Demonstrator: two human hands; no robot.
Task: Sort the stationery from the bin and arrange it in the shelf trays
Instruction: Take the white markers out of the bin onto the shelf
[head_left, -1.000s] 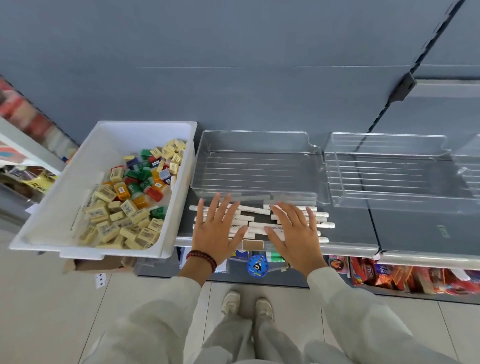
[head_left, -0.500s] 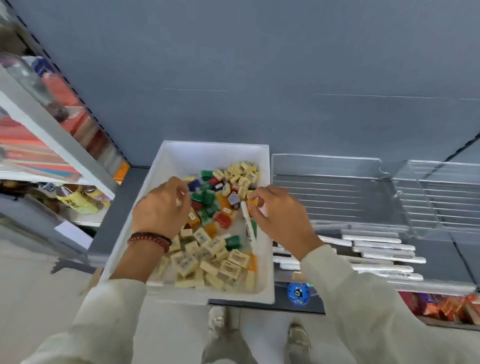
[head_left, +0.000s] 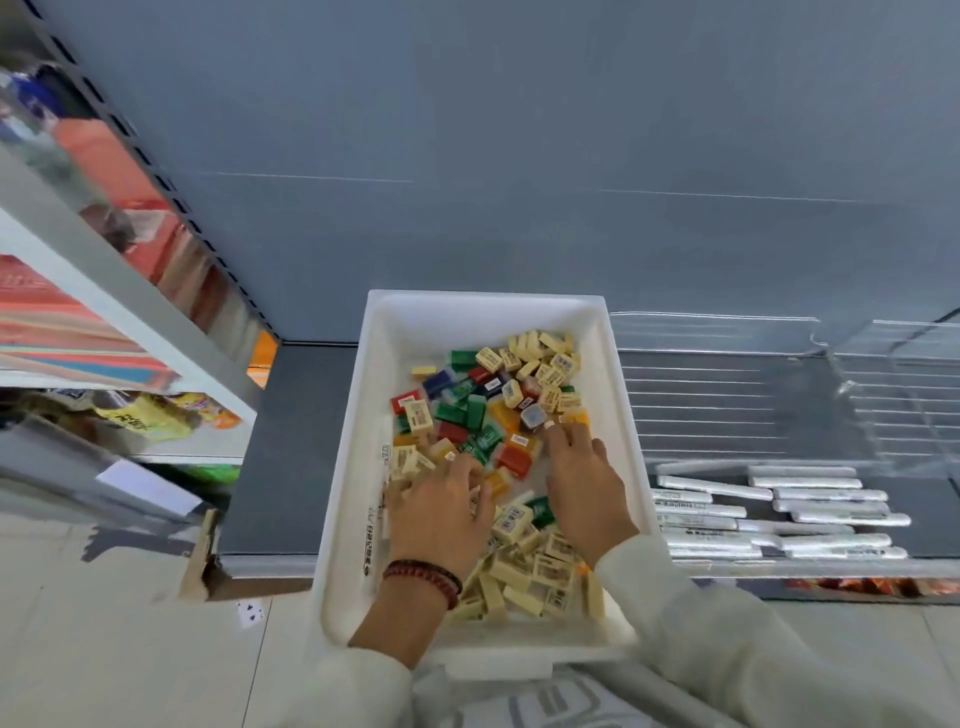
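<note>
The white bin (head_left: 483, 304) sits in front of me on the dark shelf, filled with several cream, green, red, orange and blue erasers (head_left: 511, 395). Both my hands are inside it, palms down on the pile. My left hand (head_left: 441, 517), with a bead bracelet at the wrist, has its fingers spread and bent over cream erasers near the bin's left wall. My right hand (head_left: 587, 493) lies flat, its fingertips touching an orange eraser (head_left: 574, 418). I see nothing gripped in either hand. A white pen (head_left: 378, 514) lies along the bin's left inner wall.
To the right of the bin, several white pens (head_left: 779, 512) lie in rows on the shelf front. Behind them stand two clear trays (head_left: 722, 332) (head_left: 904, 395). A neighbouring shelf unit with packaged goods (head_left: 119, 291) stands at the left. The tiled floor (head_left: 104, 649) is below.
My view has swung left from the pens to the bin. Both hands left the pens on the shelf, entered the bin and moved toward its near half, spreading over the erasers.
</note>
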